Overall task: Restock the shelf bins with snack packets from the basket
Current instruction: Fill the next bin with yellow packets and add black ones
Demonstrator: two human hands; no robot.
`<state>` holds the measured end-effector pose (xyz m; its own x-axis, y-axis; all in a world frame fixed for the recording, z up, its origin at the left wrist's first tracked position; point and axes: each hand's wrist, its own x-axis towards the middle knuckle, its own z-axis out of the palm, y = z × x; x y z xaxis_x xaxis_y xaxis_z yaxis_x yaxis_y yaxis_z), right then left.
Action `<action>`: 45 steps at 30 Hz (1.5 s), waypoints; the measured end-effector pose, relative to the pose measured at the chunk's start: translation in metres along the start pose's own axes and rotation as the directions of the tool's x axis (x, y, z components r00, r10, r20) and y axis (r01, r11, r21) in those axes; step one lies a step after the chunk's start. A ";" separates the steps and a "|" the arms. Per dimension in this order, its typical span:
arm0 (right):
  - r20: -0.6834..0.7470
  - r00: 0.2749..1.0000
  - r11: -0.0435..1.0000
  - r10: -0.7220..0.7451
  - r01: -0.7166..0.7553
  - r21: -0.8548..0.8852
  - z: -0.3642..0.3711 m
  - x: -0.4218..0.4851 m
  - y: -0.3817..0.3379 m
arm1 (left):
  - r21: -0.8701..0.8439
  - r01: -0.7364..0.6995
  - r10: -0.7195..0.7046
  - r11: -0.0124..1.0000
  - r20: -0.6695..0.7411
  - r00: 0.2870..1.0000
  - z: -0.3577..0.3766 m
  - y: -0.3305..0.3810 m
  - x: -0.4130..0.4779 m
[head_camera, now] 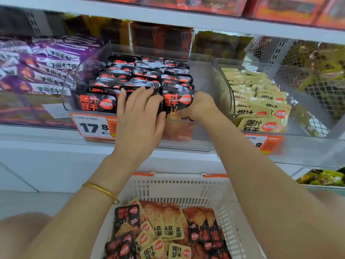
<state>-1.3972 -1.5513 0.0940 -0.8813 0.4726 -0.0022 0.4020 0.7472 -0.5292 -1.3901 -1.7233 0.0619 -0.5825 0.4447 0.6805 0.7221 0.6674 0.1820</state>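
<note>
Step in hand: seating black packets in the middle bin, so the placing phase, not picking. Nearest, the white basket (pixel 186 186) is still well loaded with a loose mix of black tofu packets (pixel 127 217) and yellow tofu packets (pixel 179 250); plenty left to restock. Above it, the left hand (pixel 139 116) lies over the front of the bin's middle row, fingers roughly straight, pressing the packets back. The right hand (pixel 200 106) is curled round the front black packet (pixel 177 101) of the right row, fingertips partly hidden behind the bin wall. The clear middle bin (pixel 222 85) holds three rows of upright black packets, near full, with a 17.8 price tag (pixel 93 126) on its front. Next move, I'd say: let go once the packet stands upright, then go back down for more, sorting black from yellow. The bin on the right (pixel 232 101) holds yellow packets, the left one purple packets (pixel 46 71). Farther back are blurred orange boxes (pixel 160 38).
</note>
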 end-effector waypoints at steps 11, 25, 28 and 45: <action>0.139 0.990 0.995 0.013 -0.026 0.096 -0.003 -0.010 -0.015 | -0.013 -0.010 0.010 1.000 0.003 1.000 0.001 0.000 0.000; -0.290 0.928 0.899 -0.233 0.319 0.300 -0.037 -0.113 0.006 | -0.045 -0.180 0.179 0.983 -0.042 0.983 -0.009 0.033 -0.052; 0.160 0.975 0.912 -0.151 0.075 0.404 0.011 -0.130 0.055 | -0.037 -0.246 0.242 0.969 0.371 0.897 0.019 0.032 -0.086; 0.574 0.804 0.711 0.157 0.312 -0.631 0.277 -0.161 0.283 | -0.003 -0.167 0.102 0.986 0.801 0.590 0.073 0.023 -0.127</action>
<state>-1.2106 -1.5450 -0.2911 -0.7879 0.2287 -0.5717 0.1677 0.9731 0.1582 -1.3265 -1.7207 -0.0720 -0.5688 0.8090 -0.1481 0.8103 0.5821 0.0677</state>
